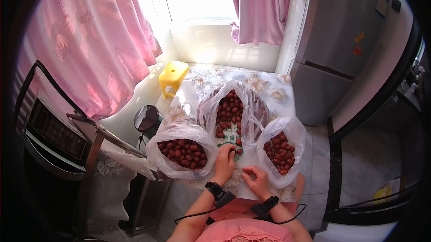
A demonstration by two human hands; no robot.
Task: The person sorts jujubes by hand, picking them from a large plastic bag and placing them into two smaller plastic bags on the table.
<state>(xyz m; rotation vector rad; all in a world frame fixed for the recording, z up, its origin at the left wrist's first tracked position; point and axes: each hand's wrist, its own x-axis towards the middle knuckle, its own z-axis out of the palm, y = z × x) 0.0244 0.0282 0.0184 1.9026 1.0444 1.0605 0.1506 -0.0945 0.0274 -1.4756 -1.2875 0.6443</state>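
My left hand (224,161) reaches to the near edge of the middle plastic bag (252,107), its fingers closed around what looks like a red date (232,150). That bag lies wide open, with a heap of red dates (230,107) inside and a few loose ones on its green-printed bottom. My right hand (257,180) hovers over the near table edge, fingers loosely bent and thumb apart, with nothing visible in it. To the left stands a white plastic bag (157,161) full of dark red dates (184,153). Another white bag (294,136) of dates (279,152) is on the right.
The bags rest on a table with a flowered cloth (278,87). A yellow stool (174,73) and a dark bin (148,120) are at the left. A grey fridge (336,49) stands behind right, and a black appliance (54,138) is far left.
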